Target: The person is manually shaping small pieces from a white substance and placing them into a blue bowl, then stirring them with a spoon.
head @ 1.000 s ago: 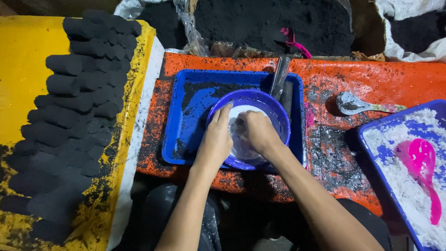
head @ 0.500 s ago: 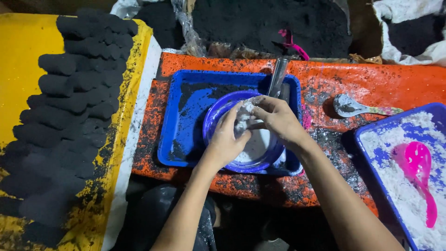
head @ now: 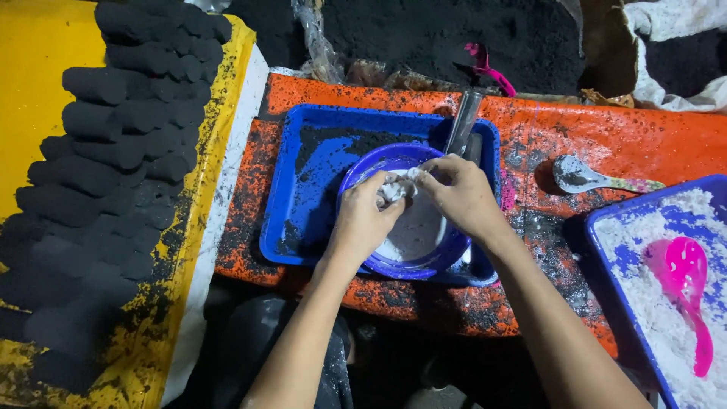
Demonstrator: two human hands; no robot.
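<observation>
A lump of soft white dough-like paste [head: 397,187] is pinched between the left hand [head: 365,220] and the right hand [head: 462,195], the fingers of both curled closed around it. The lump is held just above a round, glossy purple-blue plastic bowl [head: 379,163], whose inside is smeared with the same white paste. The bowl is set in a shallow rectangular blue plastic tray [head: 303,182] that is dusted with black powder. A dull metal tube [head: 462,125] is seen standing in the tray's far right corner, just behind the bowl.

The tray is borne by an orange board [head: 606,144] with a wet sheen, heavily speckled with black grit. On it, to the right of the tray and apart from it, a pale plastic spoon [head: 587,178] coated in white is laid. At the right edge, a second blue tray [head: 606,227] is filled with crumbly white powder, and a bright pink plastic spoon [head: 685,291] is laid on the powder.

To the left, matte black cylindrical briquettes [head: 98,151] are ranked in close rows on a yellow surface [head: 38,91] smudged with black. Beyond the board, a heap of fine black powder [head: 424,38] is piled, with a pink object [head: 485,64] lying at its edge.
</observation>
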